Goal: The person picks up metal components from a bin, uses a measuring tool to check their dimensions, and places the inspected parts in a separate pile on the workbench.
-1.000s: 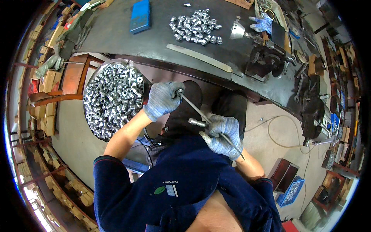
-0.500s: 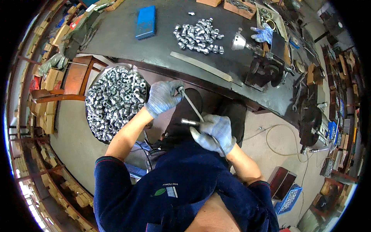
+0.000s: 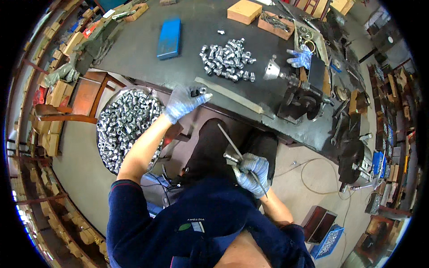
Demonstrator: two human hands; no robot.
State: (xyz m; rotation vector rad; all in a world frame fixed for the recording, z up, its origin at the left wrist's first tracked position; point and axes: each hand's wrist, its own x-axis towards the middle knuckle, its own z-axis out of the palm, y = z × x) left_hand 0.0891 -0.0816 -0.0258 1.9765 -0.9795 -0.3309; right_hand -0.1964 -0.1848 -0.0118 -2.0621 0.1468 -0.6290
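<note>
My left hand, in a grey-blue knit glove, pinches a small shiny metal fitting by the bench's near edge. Its open bore shows between thumb and fingers. My right hand, gloved alike, is closed around a thin grey metal rod above my lap. The rod's bare tip points up and left, and its other end sticks out below the hand. A short shiny metal piece also juts from the right hand; how it is held is partly hidden.
A large round container of metal fittings stands at left by a wooden chair. On the dark bench lie a fitting pile, a blue box, a flat metal bar and a clamped fixture.
My left hand has left the rod's tip and moved up and left to the bench edge with the fitting. My right hand with the rod has shifted slightly down. The view has tilted a little.
</note>
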